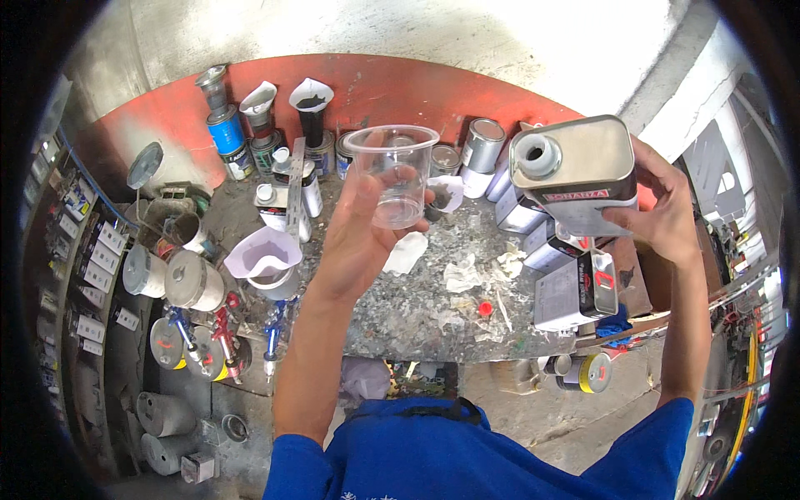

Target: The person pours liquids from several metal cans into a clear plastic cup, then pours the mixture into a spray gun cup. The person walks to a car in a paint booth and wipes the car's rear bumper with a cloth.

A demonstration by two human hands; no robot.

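L fingers (379, 187) grasp empty clear cup (392, 171); R fingers (642, 218) grasp uncapped metal can (575, 171).

The cup (392, 175) sits in the left hand (358, 242) at frame centre, above the workbench (433, 308). To its right, the can (575, 171) rests in the right hand (662, 212), spout (uncapped) toward the cup. Behind the cup, tins (479, 146) line the bench's far edge. Spray guns (225, 333) hang at lower left.
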